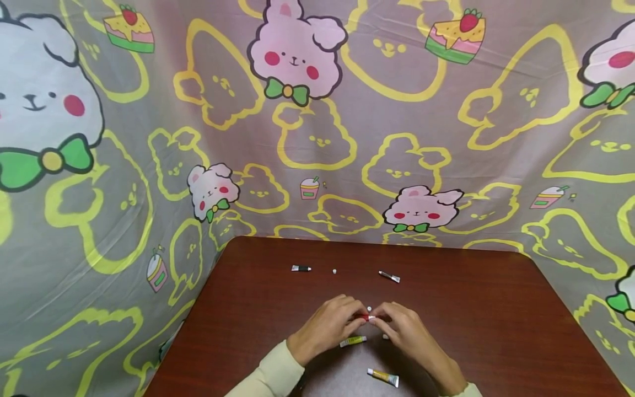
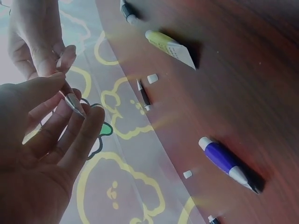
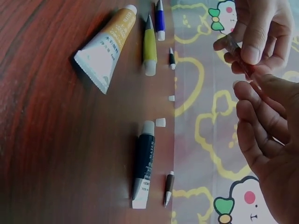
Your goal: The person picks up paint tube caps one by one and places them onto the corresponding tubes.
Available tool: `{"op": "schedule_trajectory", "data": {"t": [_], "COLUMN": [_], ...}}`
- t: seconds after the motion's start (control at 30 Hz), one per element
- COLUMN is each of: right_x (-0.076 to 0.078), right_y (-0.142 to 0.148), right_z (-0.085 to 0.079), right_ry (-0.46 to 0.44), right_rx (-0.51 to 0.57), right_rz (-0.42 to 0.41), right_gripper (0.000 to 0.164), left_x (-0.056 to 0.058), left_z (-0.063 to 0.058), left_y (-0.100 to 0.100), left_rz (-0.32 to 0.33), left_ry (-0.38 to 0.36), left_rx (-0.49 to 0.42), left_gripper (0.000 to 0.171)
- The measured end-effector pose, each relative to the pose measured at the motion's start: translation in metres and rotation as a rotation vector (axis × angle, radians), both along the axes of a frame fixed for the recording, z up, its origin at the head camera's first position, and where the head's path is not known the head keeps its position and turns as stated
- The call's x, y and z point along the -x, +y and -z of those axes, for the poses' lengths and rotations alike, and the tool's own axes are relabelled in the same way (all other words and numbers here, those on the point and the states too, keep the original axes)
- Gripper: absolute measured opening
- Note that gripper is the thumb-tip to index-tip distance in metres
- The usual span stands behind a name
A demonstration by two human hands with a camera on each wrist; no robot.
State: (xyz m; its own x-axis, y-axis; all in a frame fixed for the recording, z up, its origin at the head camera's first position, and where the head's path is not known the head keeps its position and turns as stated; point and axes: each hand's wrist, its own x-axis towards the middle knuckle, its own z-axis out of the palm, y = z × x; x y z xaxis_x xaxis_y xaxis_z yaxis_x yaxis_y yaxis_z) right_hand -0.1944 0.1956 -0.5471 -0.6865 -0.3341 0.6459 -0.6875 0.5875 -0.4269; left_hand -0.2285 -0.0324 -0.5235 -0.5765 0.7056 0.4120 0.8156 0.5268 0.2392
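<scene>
Between both hands is a small red paint tube (image 1: 366, 317), raised close over the table in the head view. My left hand (image 1: 334, 321) grips its body; the tube's silver crimped end (image 2: 74, 103) sticks out past the fingers. The right hand (image 1: 408, 331) pinches the tube's white end with thumb and forefinger. A loose white cap (image 1: 369, 309) lies just beyond the fingertips. Below the hands are a yellow paint tube (image 1: 353, 341) and an ochre paint tube (image 1: 383, 377). A purple paint tube (image 2: 226, 161) shows in the left wrist view, hidden by my left hand in the head view.
Farther back lie a black paint tube (image 1: 301, 268), another white cap (image 1: 334, 271) and a brown paint tube (image 1: 389, 276). In the right wrist view a dark navy paint tube (image 3: 145, 161) lies on the brown table (image 1: 496, 309). A patterned curtain (image 1: 317, 138) borders the table's back and sides.
</scene>
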Motion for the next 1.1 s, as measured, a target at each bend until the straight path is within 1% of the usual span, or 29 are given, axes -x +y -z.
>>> {"op": "schedule_trajectory", "data": {"t": [0.07, 0.2, 0.37, 0.43, 0.5, 0.67, 0.97, 1.1], "right_x": [-0.0007, 0.0002, 0.0002, 0.0001, 0.0, -0.0003, 0.0002, 0.0005], "right_y": [-0.0001, -0.001, -0.0029, -0.0031, -0.0027, 0.0004, 0.0, -0.0021], "right_z": [-0.0009, -0.0007, 0.0001, 0.0002, 0.0003, 0.0005, 0.0003, -0.0007], "right_ry": [-0.014, -0.012, -0.001, 0.004, 0.012, 0.029, 0.008, 0.013], "right_rx": [-0.004, -0.021, 0.0, 0.015, 0.025, 0.004, -0.033, -0.054], "right_rz": [0.009, 0.038, 0.076, 0.071, 0.047, 0.001, 0.011, 0.036], "right_gripper": [0.021, 0.026, 0.024, 0.025, 0.027, 0.032, 0.023, 0.023], "left_x": [-0.0002, -0.0012, -0.0028, -0.0032, -0.0032, -0.0032, -0.0025, -0.0027], "left_z": [-0.0011, -0.003, -0.0042, -0.0042, -0.0036, -0.0031, -0.0032, -0.0042], "left_y": [0.0002, 0.0013, 0.0023, 0.0024, 0.0023, 0.0017, 0.0006, 0.0005], "left_rz": [0.008, 0.01, 0.0, 0.001, 0.0, -0.005, -0.005, 0.002], "left_ry": [0.009, 0.029, 0.031, 0.037, 0.044, 0.051, 0.046, 0.046], "left_rx": [-0.006, -0.011, -0.01, -0.011, -0.013, -0.015, 0.009, 0.005], "left_gripper": [0.012, 0.012, 0.012, 0.013, 0.013, 0.014, 0.012, 0.012]}}
